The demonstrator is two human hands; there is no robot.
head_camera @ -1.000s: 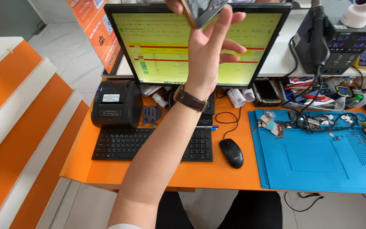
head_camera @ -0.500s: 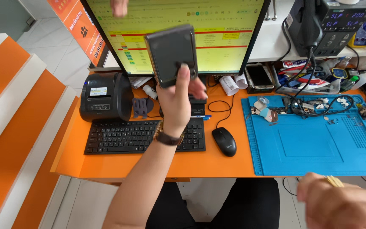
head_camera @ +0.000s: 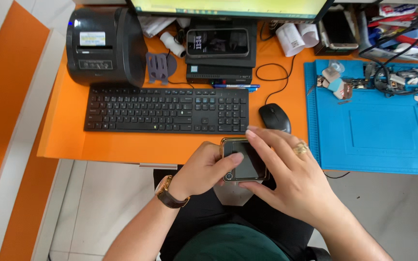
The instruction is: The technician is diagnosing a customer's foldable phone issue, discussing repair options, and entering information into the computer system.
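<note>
Since half a second ago the left hand [head_camera: 204, 169] has come down from in front of the monitor to lap level at the desk's near edge, and the right hand [head_camera: 291, 176], then low at the frame's corner, has joined it. Both now hold a small dark phone [head_camera: 244, 159] with a gold-coloured rim, lying flat, screen up, just below the edge of the orange desk [head_camera: 122, 145]. The left fingers are curled around its left side with the thumb pressed on the glass. The right fingers are spread over its top and right edge, the thumb under its lower side, and a gold ring shows on one finger.

Just beyond the hands lie a black keyboard [head_camera: 165, 109] and, to its right, a black mouse [head_camera: 275, 117]. Right of that lies a blue work mat [head_camera: 378, 135], whose shallow moulded tray area looks bare; small parts and cables sit along its far edge.

Farther back a black label printer [head_camera: 103, 46] stands at the left. Another phone [head_camera: 217, 42] rests, lit, on a black box under the monitor [head_camera: 228, 7].
</note>
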